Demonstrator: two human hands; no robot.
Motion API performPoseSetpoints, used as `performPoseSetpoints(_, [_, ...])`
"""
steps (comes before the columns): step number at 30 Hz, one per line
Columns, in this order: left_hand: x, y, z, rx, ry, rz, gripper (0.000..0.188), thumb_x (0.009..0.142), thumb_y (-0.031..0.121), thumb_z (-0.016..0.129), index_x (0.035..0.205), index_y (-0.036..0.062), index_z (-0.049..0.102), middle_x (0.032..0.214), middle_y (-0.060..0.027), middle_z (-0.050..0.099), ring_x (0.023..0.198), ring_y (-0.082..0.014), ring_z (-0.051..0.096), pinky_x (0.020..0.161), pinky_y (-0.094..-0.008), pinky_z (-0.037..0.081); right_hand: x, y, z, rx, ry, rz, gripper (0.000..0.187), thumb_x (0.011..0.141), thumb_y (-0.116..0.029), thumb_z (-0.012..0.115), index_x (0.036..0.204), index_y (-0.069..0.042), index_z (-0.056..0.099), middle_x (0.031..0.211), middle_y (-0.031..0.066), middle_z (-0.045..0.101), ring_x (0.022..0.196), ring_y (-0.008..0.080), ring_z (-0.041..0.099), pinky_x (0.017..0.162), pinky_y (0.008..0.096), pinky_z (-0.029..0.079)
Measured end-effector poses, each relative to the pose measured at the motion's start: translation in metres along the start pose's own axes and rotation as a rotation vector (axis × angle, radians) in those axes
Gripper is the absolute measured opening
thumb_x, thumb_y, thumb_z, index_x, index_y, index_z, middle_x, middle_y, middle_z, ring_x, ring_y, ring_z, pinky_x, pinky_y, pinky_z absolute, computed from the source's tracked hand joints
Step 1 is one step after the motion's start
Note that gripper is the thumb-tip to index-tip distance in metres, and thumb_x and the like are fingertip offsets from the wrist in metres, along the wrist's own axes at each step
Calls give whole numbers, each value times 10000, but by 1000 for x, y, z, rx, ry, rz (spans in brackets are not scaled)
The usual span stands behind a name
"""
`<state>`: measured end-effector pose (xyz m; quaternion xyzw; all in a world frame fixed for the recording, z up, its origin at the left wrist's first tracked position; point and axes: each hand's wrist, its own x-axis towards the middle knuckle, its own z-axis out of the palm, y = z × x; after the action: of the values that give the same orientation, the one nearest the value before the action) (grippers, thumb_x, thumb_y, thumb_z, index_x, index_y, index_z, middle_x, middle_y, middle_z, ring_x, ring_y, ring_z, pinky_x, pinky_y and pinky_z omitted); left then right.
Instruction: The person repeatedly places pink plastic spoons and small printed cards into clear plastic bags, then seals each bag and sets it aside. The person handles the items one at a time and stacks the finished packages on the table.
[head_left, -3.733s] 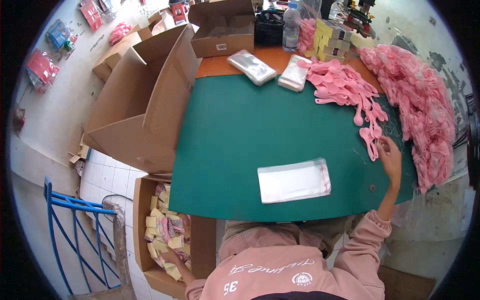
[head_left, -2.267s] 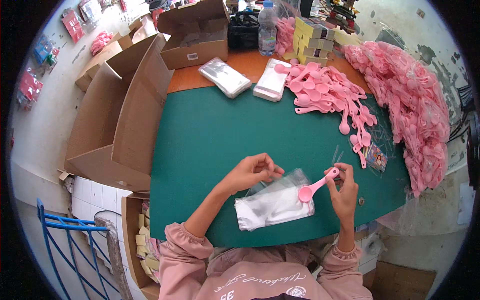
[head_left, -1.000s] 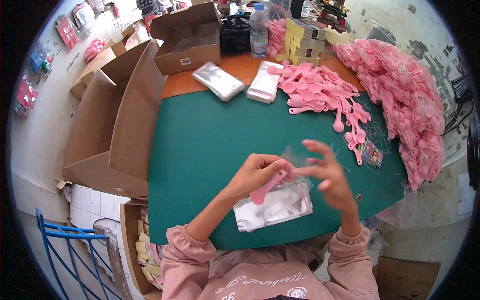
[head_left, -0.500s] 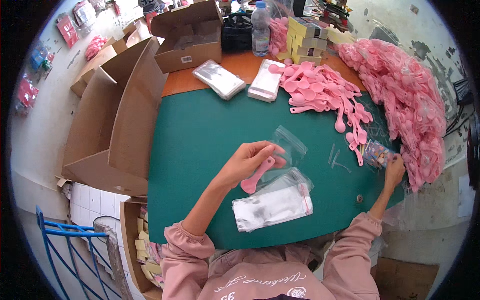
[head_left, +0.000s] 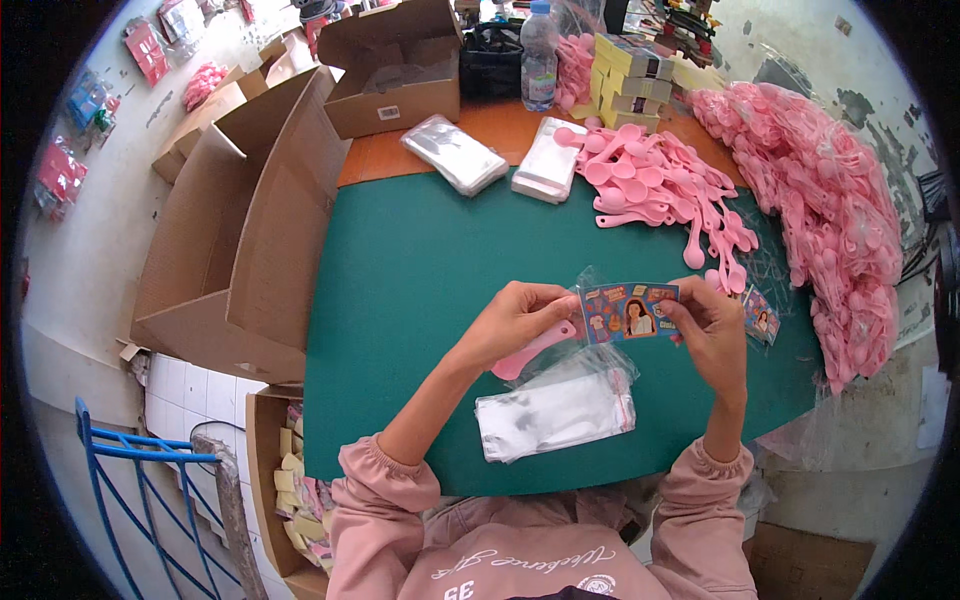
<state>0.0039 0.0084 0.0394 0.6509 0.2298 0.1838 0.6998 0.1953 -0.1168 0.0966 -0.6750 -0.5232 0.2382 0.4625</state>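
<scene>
My left hand (head_left: 522,318) pinches a small clear plastic bag (head_left: 590,274), and a pink measuring spoon (head_left: 528,356) hangs below its fingers. My right hand (head_left: 716,335) grips the right end of a blue printed card (head_left: 632,314) between thumb and fingers. The card's left end meets the bag at my left fingertips; whether it is inside the bag's mouth I cannot tell. Just below my hands lies a stack of clear plastic bags (head_left: 555,418). More printed cards (head_left: 762,318) lie to the right of my right hand.
Loose pink spoons (head_left: 650,175) are heaped at the far right, beside a large pile of bagged ones (head_left: 815,210). Two bundles of clear bags (head_left: 455,155) lie at the back. Also there are a water bottle (head_left: 538,60), yellow stacked packs (head_left: 628,85) and open cardboard boxes (head_left: 290,210).
My right hand has come from the card pile on the right to the middle, bringing one card up to the bag. The left hand still holds the spoon and bag.
</scene>
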Motion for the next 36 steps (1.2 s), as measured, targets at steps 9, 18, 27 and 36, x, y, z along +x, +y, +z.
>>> performPoseSetpoints(9, [1,-4,2,17,15,-7,287,883,220,531,969,-37,624,814,-62,646,726,-71,568,644,-202,461,-3,-12,6,-270,83,-213,88,772,-22,592,848,23,593,634,65,551,536,87,497,495,230,392])
performPoseSetpoints(18, [1,-8,3,52,5,-26,272,885,206,529,975,-34,619,808,-51,639,711,-70,572,631,-202,472,1,-9,2,-236,-11,-154,75,776,-20,589,833,28,577,607,56,527,512,77,468,484,232,387])
performPoseSetpoints(27, [1,-15,1,117,29,1,267,869,206,544,955,-34,625,755,-34,631,633,-54,525,580,-208,446,0,-9,-1,-173,-115,-43,73,785,-27,590,838,24,587,616,30,549,507,51,467,440,201,394])
performPoseSetpoints(36, [1,-15,-3,37,23,24,227,861,187,560,916,-22,629,709,-1,594,604,-38,477,542,-201,407,-3,-8,5,-263,-77,-106,70,777,-16,583,828,31,596,640,67,567,492,88,492,450,226,401])
